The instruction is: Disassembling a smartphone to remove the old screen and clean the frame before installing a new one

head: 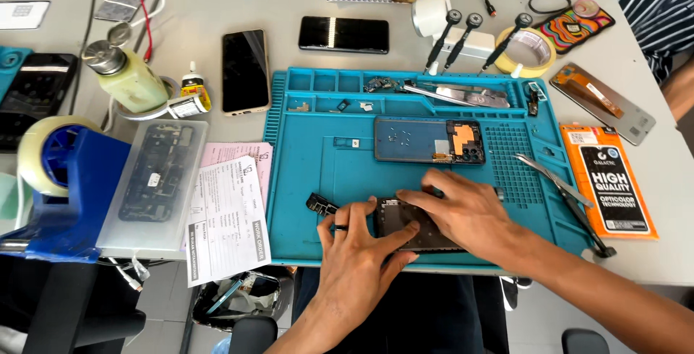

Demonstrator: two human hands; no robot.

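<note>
Both hands rest on a dark opened phone frame [405, 218] lying at the front edge of a teal repair mat [318, 180]. My left hand [358, 249], with a dark ring on one finger, presses the frame's left end. My right hand [459, 213] covers its right part, fingers spread flat. Farther back on the mat lies a second opened phone body [428, 141] with an orange part near its camera end. A small black part [320, 203] sits just left of my left hand.
Tweezers [553, 180] and a black tool lie at the mat's right. An orange box [609, 180], tape rolls, several phones, a yellow-green bottle [130, 79], a blue tape dispenser [69, 180], a clear case and paper forms surround the mat. A person in a striped shirt sits at the top right.
</note>
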